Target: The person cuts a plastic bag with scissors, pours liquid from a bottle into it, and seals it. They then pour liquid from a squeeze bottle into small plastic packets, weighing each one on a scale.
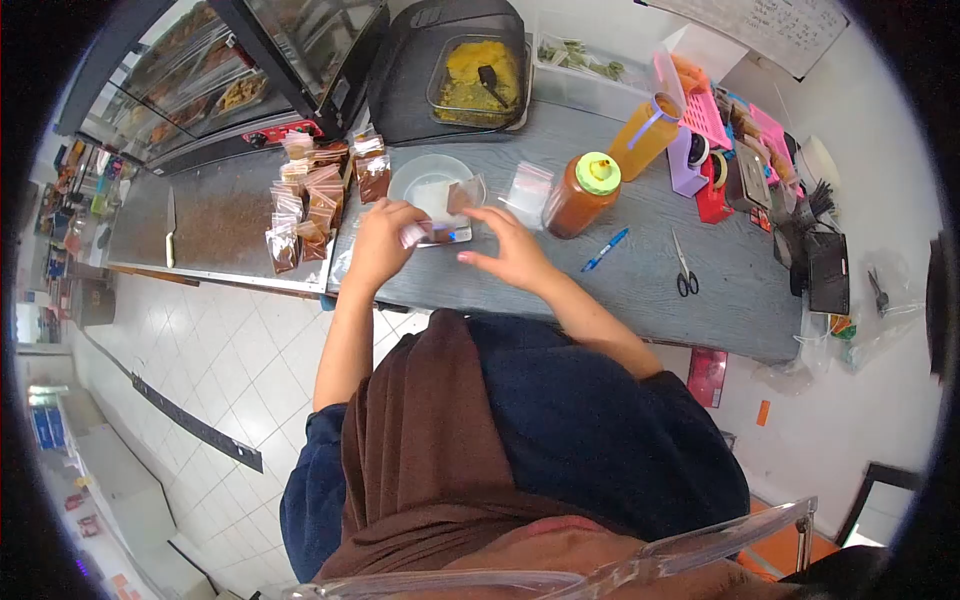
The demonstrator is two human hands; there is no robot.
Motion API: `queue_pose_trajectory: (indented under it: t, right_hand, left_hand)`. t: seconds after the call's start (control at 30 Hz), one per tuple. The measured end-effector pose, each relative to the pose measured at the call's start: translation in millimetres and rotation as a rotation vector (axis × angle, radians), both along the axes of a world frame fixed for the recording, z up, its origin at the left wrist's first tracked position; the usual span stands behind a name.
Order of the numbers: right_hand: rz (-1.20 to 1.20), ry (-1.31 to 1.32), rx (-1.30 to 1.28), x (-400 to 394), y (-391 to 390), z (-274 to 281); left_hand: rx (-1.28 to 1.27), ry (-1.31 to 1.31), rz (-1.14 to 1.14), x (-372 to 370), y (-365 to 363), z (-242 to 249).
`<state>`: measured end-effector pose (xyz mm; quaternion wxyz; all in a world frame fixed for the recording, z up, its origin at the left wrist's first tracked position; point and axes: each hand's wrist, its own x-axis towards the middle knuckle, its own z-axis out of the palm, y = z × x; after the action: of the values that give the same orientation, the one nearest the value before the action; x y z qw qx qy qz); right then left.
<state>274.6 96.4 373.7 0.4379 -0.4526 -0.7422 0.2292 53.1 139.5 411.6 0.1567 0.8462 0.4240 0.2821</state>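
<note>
My left hand [383,245] is closed, its fingertips pinching the pink-striped top of a small clear zip bag [413,235]. To its right, my right hand [517,253] has thumb and fingers spread apart. Its fingertips come right up to a bag with brown contents [463,197] over a round translucent bowl [408,178]. The bowl sits on a small white scale [462,235], partly covered by my hands. Flat zip bags [530,190] lie just beyond my right hand. Beside them stands a bottle of reddish-brown sauce [577,203] with a yellow-green lid.
Filled brown bags [322,190] are piled at the left near a glass display warmer [200,80]. A knife [170,232] lies further left. Rightward are a blue pen [605,250], scissors [682,262] and a yellow-orange bottle [643,137]. A glass dish of yellow food [435,100] stands behind.
</note>
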Motion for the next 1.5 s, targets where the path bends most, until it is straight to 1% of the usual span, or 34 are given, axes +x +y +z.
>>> queue_pose_trajectory:
  t: [0.1, 0.13, 0.2, 0.23, 0.3, 0.33, 0.4, 0.43, 0.53, 0.6, 0.63, 0.73, 0.8, 0.83, 0.9, 0.93, 1.03, 1.13, 1.23, 1.33, 1.43, 1.5]
  right_hand:
    - [0.149, 0.108, -0.199, -11, 12, 5]
    - [0.162, 0.126, -0.265, -12, 14, 7]
    - [0.184, 0.161, -0.396, -10, 15, 13]
    - [0.194, 0.26, -0.414, -10, 14, 15]
    - [0.211, 0.459, -0.45, -10, 10, 16]
    - [0.215, 0.482, -0.415, -10, 10, 15]
    - [0.224, 0.529, -0.342, -10, 12, 15]
    - [0.226, 0.561, -0.349, -10, 11, 16]
    - [0.235, 0.63, -0.365, -12, 8, 30]
    - [0.249, 0.642, -0.373, -10, 8, 35]
    - [0.244, 0.613, -0.365, -10, 7, 37]
    - [0.223, 0.524, -0.31, -11, 9, 41]
    - [0.198, 0.461, -0.228, -19, 15, 47]
    - [0.227, 0.377, -0.207, -21, 16, 52]
    - [0.282, 0.211, -0.164, -28, 17, 79]
    - [0.256, 0.132, -0.117, -31, 23, 81]
    - [0.24, -0.118, 0.155, -42, 40, 84]
    - [0.236, -0.152, 0.355, -53, 53, 70]
    - [0.185, -0.205, 0.229, -50, 59, 63]
    - [0.076, -0.386, -0.125, -46, 62, 51]
    - [-0.149, -0.098, -0.173, -25, 70, 16]
    - [-0.466, -0.263, 0.171, -16, 80, -17]
  left_hand:
    - [-0.026, -0.118, -0.098, 11, -16, 26]
    - [-0.02, -0.118, -0.079, 12, -19, 28]
    - [-0.033, -0.279, 0.064, 21, -28, 26]
    - [-0.038, -0.361, 0.133, 23, -31, 25]
    - [-0.275, -0.471, 0.103, 16, -31, 10]
    - [-0.395, -0.525, 0.087, 14, -31, 4]
    - [-0.343, -0.507, 0.103, 13, -32, 0]
    - [-0.318, -0.497, 0.111, 13, -33, 0]
    - [-0.446, -0.649, 0.145, 16, -38, 7]
    - [-0.408, -0.692, 0.112, 15, -39, 12]
    - [-0.39, -0.714, 0.095, 15, -40, 14]
    - [-0.319, -0.614, 0.07, 8, -37, 14]
    - [-0.185, -0.566, 0.029, 4, -32, 19]
    - [-0.12, -0.542, 0.008, 3, -30, 23]
    - [-0.024, -0.458, 0.004, 4, -30, 34]
    - [0.027, -0.417, 0.001, 4, -29, 38]
    - [0.1, -0.349, 0.035, -5, -23, 39]
    - [0.105, -0.316, 0.061, -16, -20, 33]
    - [0.065, -0.268, 0.082, -26, -14, 21]
    - [0.028, -0.317, 0.077, -29, -7, 8]
    - [-0.066, -0.395, 0.202, -53, 14, -14]
    - [-0.141, -0.418, 0.223, -73, 41, -37]
